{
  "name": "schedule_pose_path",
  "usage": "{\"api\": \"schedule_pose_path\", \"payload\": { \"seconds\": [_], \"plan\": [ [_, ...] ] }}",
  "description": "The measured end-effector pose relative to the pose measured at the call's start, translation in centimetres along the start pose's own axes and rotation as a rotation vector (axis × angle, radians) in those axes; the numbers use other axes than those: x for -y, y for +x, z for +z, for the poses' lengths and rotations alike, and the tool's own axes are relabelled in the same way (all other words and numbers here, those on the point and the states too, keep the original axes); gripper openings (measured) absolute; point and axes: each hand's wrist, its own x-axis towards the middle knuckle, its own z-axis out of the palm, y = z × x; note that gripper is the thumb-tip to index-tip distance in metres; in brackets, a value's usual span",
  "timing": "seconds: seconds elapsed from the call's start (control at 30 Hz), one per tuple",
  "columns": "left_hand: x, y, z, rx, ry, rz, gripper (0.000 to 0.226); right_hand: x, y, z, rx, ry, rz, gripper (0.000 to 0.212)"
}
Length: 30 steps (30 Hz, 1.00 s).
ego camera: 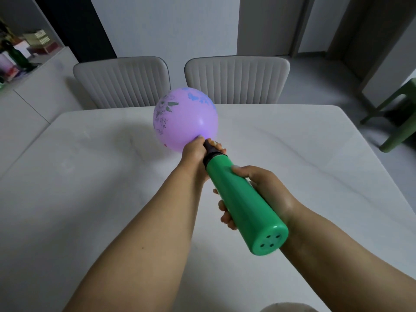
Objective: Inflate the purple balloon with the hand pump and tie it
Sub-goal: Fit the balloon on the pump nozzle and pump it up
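A round purple balloon (185,119) with flower and butterfly prints floats above the white table (90,176), partly inflated. Its neck sits over the black nozzle of a green hand pump (238,199). My left hand (195,154) is wrapped around the nozzle and the balloon's neck, right under the balloon. My right hand (263,190) grips the green pump barrel from the right side, about mid-length. The barrel's rear cap with several small holes points toward me. The balloon's neck itself is hidden by my left fingers.
Two beige padded chairs (122,82) (237,79) stand at the table's far edge. A green stool (398,122) is on the floor at the right. A white sideboard (33,91) with boxes runs along the left.
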Motion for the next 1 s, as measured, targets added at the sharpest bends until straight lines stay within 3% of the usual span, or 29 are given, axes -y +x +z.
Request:
{"api": "schedule_pose_path", "payload": {
  "seconds": [0.23,0.4,0.7,1.0],
  "plan": [
    [-1.1,0.7,-1.3,-0.018,-0.075,0.005,0.041,-1.5,-1.9,-0.9,0.103,0.001,0.05,0.055],
    [0.4,-0.5,0.2,-0.02,-0.069,-0.018,0.044,0.1,-1.0,-0.4,0.027,0.034,0.038,0.044],
    [-1.3,0.4,-1.0,-0.012,-0.104,0.011,0.043,-1.4,-3.0,-1.0,0.128,0.058,0.039,0.048],
    [0.0,-0.7,0.5,-0.023,-0.081,-0.008,0.043,-0.1,-1.6,-0.4,0.055,0.116,0.015,0.044]
  ]
}}
